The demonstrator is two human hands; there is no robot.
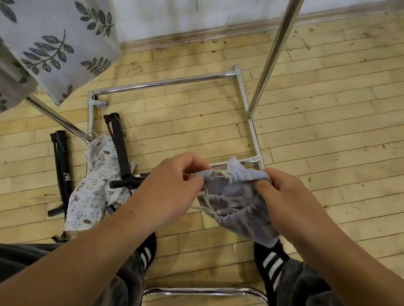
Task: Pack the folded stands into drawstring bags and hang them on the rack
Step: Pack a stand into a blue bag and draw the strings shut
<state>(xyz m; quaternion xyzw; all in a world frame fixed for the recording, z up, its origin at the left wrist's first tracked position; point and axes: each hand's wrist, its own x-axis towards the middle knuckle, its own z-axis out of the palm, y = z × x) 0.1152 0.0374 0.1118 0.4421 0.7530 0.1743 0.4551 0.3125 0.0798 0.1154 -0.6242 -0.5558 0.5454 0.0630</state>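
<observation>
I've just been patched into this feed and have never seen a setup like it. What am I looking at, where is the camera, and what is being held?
There is no machine here. One camera worn on a person's head looks down at their two bare hands. The left hand and right hand both grip a pale blue-grey fabric drawstring bag near its gathered mouth. On the wooden plank floor lie a black folded stand and a second black folded stand, with a white cloth bag with small animal prints between them. Behind them stands the chrome tube rack. A leaf-printed cloth hangs at upper left.
</observation>
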